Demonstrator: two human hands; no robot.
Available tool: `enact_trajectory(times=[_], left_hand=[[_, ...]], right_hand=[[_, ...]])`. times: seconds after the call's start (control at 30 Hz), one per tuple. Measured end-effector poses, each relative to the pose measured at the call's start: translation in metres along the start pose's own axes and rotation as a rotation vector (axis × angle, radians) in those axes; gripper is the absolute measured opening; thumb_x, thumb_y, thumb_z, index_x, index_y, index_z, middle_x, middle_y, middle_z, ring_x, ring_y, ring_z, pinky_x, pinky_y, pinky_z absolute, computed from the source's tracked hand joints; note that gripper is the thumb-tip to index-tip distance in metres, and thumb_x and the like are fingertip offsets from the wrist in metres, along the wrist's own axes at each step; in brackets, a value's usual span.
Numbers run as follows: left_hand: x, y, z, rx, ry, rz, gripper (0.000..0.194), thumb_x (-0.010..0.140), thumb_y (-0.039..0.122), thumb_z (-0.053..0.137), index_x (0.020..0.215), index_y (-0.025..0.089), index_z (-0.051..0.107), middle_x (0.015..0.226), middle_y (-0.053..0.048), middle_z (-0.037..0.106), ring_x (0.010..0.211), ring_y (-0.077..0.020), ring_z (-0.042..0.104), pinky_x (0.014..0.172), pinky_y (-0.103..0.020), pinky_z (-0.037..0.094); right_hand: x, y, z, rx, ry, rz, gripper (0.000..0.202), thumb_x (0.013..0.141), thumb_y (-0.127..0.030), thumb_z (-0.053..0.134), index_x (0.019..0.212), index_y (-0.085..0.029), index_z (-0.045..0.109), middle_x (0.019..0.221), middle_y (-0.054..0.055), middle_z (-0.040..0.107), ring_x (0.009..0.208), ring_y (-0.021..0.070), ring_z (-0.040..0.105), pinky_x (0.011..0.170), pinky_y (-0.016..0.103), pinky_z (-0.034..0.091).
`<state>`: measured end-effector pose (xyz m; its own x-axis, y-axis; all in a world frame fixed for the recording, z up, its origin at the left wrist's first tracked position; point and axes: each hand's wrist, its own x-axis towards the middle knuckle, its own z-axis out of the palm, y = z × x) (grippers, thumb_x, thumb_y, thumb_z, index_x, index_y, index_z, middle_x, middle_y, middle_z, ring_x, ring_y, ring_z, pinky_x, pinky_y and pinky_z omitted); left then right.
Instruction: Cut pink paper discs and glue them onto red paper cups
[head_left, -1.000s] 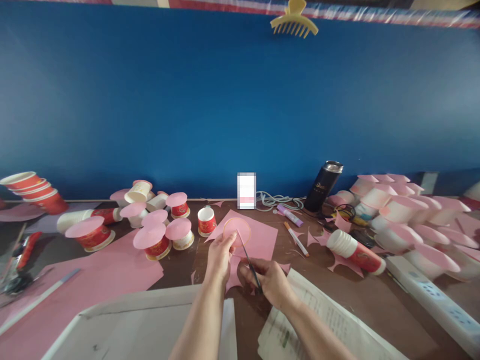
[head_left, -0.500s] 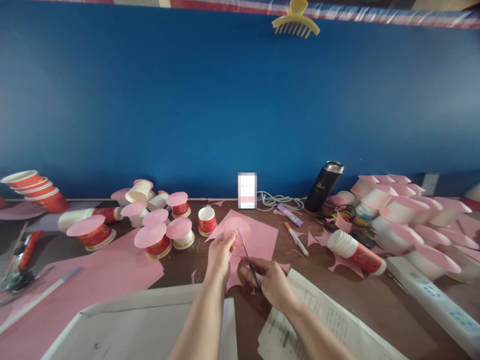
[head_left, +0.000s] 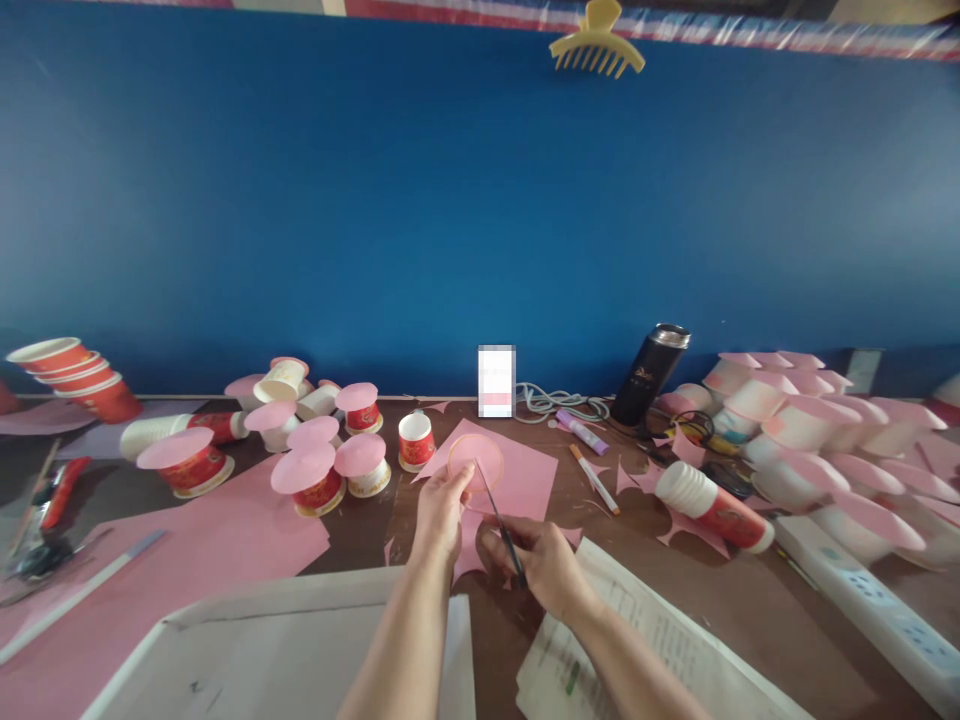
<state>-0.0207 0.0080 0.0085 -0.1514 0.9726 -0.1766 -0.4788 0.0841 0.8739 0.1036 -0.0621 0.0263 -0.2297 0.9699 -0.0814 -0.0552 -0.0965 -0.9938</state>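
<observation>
My left hand [head_left: 441, 505] pinches the near edge of a pink paper sheet [head_left: 525, 465] that has a circle outlined on it. In my right hand [head_left: 541, 562] is a pair of scissors [head_left: 504, 535] with dark handles, fingers closed round them. The blades point up and away, their tips over the circle next to my left fingers. I cannot tell how far the blades are apart. Under my hands lies a pink offcut [head_left: 469, 550] with curved edges. Just left of the sheet stands a red and white paper cup [head_left: 416, 442].
Several cups with pink paper discs [head_left: 304, 470] stand at left; many more [head_left: 810, 415] crowd the right. A black flask [head_left: 651, 375] leans by the blue wall. Nearby are a marker [head_left: 595, 480], stacked cups [head_left: 712, 505], a power strip [head_left: 870, 590] and printed papers [head_left: 645, 640].
The view has shifted very slightly, so things appear a little further right. Both hands, the scissors and the pink sheet hold nearly the same positions.
</observation>
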Motion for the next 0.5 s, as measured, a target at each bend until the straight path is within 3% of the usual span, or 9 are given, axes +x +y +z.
enact_trajectory(times=[0.23,0.5], left_hand=[[-0.0003,0.0004,0.0007,0.025,0.024,0.016,0.033,0.056,0.043,0.077,0.063,0.016,0.058,0.053,0.005,0.047,0.051,-0.0076,0.043,0.053,-0.023,0.033],[-0.0004,0.0010,0.0019,0.073,0.057,0.020,0.035,0.055,0.044,0.077,0.062,0.016,0.058,0.051,0.004,0.049,0.050,-0.0083,0.044,0.051,-0.023,0.033]], right_hand=[[0.0001,0.0023,-0.0004,0.020,0.012,0.014,0.029,0.075,-0.040,0.067,0.064,-0.015,0.055,0.053,-0.004,0.042,0.049,0.0078,0.036,0.043,0.020,0.032],[0.0010,0.0048,0.0029,0.071,-0.005,-0.066,0.032,0.077,-0.038,0.061,0.056,-0.018,0.049,0.051,-0.004,0.040,0.049,0.0098,0.039,0.045,0.023,0.031]])
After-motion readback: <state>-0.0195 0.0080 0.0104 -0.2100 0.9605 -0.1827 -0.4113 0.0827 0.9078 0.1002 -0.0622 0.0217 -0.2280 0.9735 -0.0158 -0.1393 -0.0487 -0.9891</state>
